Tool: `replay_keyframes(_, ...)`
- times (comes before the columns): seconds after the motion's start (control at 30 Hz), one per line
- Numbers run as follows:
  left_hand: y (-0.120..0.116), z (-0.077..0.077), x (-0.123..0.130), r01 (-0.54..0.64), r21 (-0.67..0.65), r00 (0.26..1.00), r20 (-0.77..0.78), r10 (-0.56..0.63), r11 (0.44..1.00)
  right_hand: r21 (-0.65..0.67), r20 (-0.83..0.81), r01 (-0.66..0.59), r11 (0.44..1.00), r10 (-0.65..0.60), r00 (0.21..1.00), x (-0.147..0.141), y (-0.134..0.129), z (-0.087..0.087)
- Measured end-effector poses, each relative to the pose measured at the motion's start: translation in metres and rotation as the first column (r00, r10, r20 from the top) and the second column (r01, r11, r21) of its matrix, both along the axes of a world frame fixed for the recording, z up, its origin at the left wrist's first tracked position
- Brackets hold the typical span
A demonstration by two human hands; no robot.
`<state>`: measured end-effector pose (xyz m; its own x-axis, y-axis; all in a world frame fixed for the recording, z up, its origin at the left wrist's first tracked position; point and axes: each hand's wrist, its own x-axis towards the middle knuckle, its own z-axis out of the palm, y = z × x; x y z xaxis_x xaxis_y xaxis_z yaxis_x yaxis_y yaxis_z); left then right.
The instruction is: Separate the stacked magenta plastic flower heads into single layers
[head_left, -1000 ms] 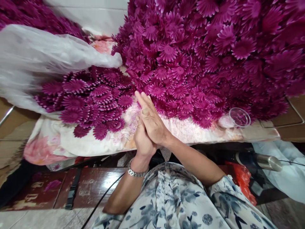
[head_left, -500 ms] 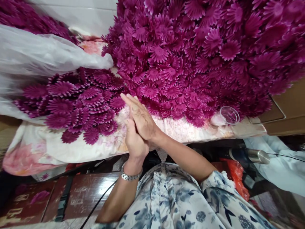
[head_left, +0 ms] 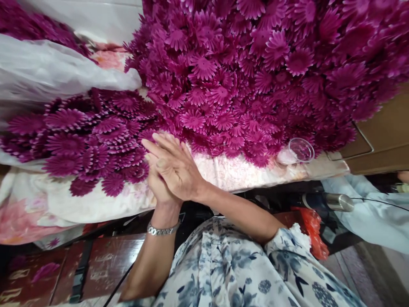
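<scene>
Fingers (head_left: 156,148) fanned wider, the right hand (head_left: 181,170) partly hides the left hand (head_left: 156,182).

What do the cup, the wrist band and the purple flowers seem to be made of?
Cup: probably clear, glossy plastic; see-through, shiny rim. Wrist band: likely polished metal, from its silvery, glinting links. Purple flowers: soft-sheened plastic or fabric, I can't tell; petals look thin.

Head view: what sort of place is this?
Probably a makeshift workshop: there is a large heap of magenta flower pieces, a smaller pile on a floral cloth, and a whitish plastic bag beside that pile.
</scene>
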<state>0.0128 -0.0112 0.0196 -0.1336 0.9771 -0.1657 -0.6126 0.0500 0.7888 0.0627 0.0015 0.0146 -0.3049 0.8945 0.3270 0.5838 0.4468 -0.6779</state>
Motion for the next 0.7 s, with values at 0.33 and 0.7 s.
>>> replay_keyframes(0.33,-0.016,0.001,0.027,-0.083,0.094,0.993,0.093,0.074,0.992,0.049,0.139,0.212,0.976,-0.217,0.966,0.02,0.01,0.01)
replay_keyframes(0.7,-0.002,-0.003,0.041,0.003,-0.259,0.986,0.161,0.04,0.966,0.213,0.139,0.14,0.967,-0.172,0.975,0.075,-0.017,-0.01)
